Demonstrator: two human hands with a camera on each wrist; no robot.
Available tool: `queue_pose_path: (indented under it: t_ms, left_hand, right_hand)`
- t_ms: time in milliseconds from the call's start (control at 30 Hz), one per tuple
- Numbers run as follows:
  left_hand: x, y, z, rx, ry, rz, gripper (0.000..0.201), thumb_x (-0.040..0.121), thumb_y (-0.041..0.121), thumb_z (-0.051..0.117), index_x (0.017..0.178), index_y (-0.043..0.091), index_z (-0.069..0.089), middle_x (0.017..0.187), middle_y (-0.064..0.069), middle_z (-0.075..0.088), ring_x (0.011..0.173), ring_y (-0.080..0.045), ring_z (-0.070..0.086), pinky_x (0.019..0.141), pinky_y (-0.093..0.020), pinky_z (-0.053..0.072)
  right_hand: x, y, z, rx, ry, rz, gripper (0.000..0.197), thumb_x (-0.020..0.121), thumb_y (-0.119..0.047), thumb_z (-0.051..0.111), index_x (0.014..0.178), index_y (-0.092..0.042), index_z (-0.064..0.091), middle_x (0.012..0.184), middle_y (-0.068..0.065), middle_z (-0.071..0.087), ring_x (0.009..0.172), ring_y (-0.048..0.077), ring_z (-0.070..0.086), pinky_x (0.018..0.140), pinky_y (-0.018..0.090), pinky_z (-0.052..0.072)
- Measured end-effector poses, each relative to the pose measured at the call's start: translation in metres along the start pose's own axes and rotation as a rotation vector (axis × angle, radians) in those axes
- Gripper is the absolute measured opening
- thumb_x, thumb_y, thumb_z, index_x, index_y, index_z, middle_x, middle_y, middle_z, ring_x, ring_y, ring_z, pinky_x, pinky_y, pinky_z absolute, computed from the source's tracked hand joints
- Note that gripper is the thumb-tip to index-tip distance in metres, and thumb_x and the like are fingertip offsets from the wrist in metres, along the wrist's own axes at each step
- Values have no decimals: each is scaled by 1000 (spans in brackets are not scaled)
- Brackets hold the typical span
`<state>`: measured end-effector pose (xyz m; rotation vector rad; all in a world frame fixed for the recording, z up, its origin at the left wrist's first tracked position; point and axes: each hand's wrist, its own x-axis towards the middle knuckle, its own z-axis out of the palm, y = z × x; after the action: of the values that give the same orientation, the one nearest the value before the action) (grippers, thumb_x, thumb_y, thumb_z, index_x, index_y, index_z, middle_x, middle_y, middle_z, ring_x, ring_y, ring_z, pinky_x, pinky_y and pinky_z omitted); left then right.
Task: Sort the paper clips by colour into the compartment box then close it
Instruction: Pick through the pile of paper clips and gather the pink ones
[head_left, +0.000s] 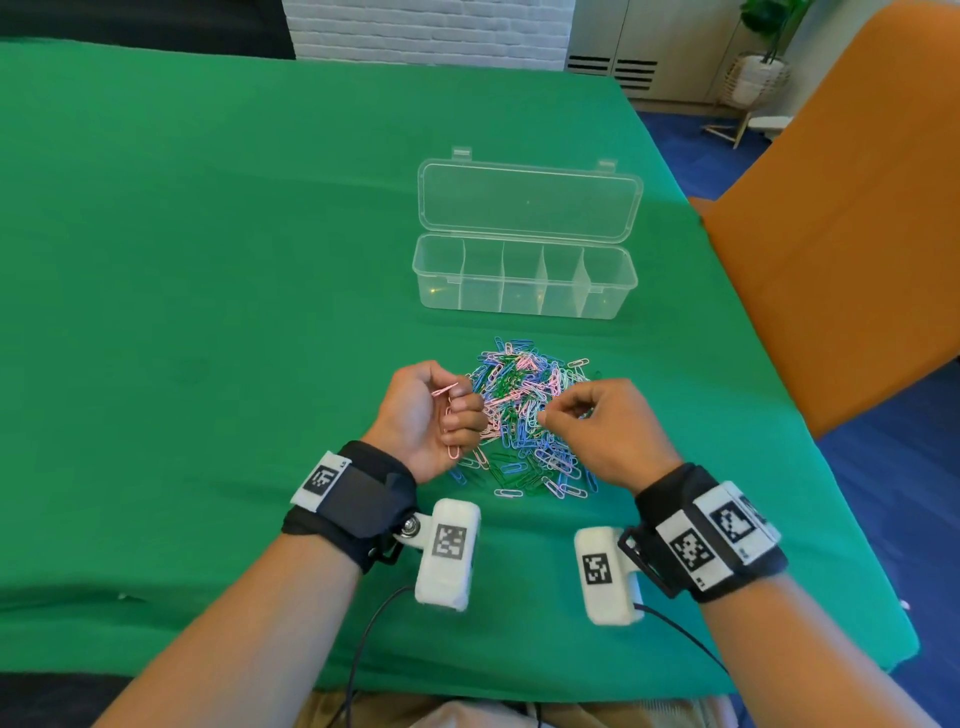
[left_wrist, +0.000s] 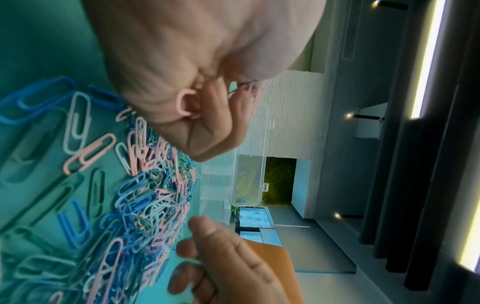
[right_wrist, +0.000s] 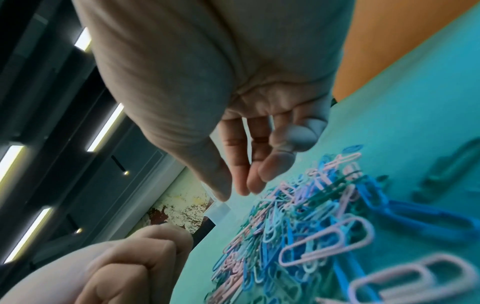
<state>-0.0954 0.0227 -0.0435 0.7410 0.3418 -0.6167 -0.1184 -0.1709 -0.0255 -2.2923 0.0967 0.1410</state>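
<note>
The left hand (head_left: 431, 415) is curled round a few pink clips (head_left: 445, 391) at the pile's left edge. The mixed pile of paper clips (head_left: 524, 415) lies on the green table (head_left: 208, 260), directly under the right hand (head_left: 597, 426), whose loosely bent fingertips hover apart and hold nothing. The open compartment box (head_left: 524, 275), all compartments apparently empty, lies straight beyond the pile, its long axis left to right, the right hand slightly nearer.

— What is the left hand (left_wrist: 197, 67) holding?
— Pink paper clips (left_wrist: 185, 105); one loop sticks out of the curled fingers.
— And under it?
— The mixed clip pile (left_wrist: 145, 197), blue, pink, white and green, on the green desk (left_wrist: 39, 41).
— Beyond the fingers?
— The clear compartment box (left_wrist: 249, 181), lid open. The right hand (left_wrist: 233, 267) sits across the pile, fingertips bent toward the clips.
</note>
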Motion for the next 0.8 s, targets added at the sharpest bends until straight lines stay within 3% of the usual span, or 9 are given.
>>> queue_pose_path:
  t_ms: [233, 367, 433, 467, 533, 667, 700, 733, 800]
  left_hand:
    - [0, 9, -1, 77, 83, 11, 13, 76, 20, 43, 65, 12, 45, 54, 2, 35, 34, -7, 27, 30, -14, 16]
    - [-3, 16, 1, 492, 283, 63, 32, 94, 29, 53, 65, 19, 44, 46, 7, 27, 33, -7, 23, 32, -15, 16]
    - [-8, 15, 7, 846, 379, 133, 25, 93, 33, 62, 75, 16, 59, 57, -7, 56, 52, -10, 54, 50, -24, 45]
    - [-9, 14, 8, 972, 406, 172, 21, 91, 32, 66, 82, 14, 66, 81, -16, 69, 81, -16, 67, 75, -34, 54]
    - [-12, 14, 7, 1116, 403, 213, 14, 88, 27, 72, 90, 13, 72, 106, -10, 71, 111, -21, 62, 100, -36, 42]
    - [-12, 16, 9, 1342, 382, 261, 8, 86, 21, 75, 94, 19, 74, 115, 7, 50, 72, -7, 58, 65, -21, 37]
    - [-11, 17, 12, 1409, 373, 271, 8, 86, 20, 76, 93, 21, 73, 82, 11, 30, 70, -8, 59, 62, -22, 37]
    - [-8, 17, 13, 1479, 368, 272, 10, 84, 20, 77, 92, 24, 73, 118, 3, 49, 78, -13, 64, 66, -23, 40]
    - [-1, 16, 15, 1602, 377, 242, 17, 80, 19, 80, 87, 30, 70, 110, -11, 69, 90, -24, 66, 74, -28, 44]
  right_hand:
    - [20, -30, 26, -185, -59, -149, 7, 88, -23, 68, 84, -23, 75, 81, -10, 69, 80, 14, 65, 82, 31, 55]
    - [26, -36, 33, -346, -62, -185, 12, 88, -20, 63, 86, -25, 74, 86, -7, 71, 82, 16, 65, 81, 30, 55]
    - [31, -35, 33, -439, -45, -177, 12, 87, -20, 62, 87, -26, 72, 88, -7, 71, 83, 18, 64, 79, 29, 54]
    - [32, -34, 32, -487, -49, -171, 10, 86, -21, 64, 89, -27, 71, 90, -7, 70, 84, 18, 63, 79, 28, 52]
    - [34, -31, 30, -562, -60, -158, 8, 85, -22, 67, 90, -28, 68, 91, -7, 68, 84, 17, 61, 75, 27, 47]
    - [33, -28, 26, -621, -72, -162, 13, 84, -18, 63, 77, -29, 61, 86, -8, 65, 83, 17, 61, 75, 30, 51]
    - [32, -28, 25, -630, -80, -162, 16, 84, -17, 62, 75, -29, 58, 86, -8, 65, 83, 17, 62, 77, 32, 53]
    - [30, -28, 25, -636, -87, -162, 17, 84, -17, 62, 74, -30, 57, 86, -8, 65, 84, 17, 62, 79, 33, 54]
    - [28, -29, 23, -638, -95, -170, 16, 84, -16, 63, 79, -30, 59, 87, -9, 63, 86, 18, 62, 79, 32, 53]
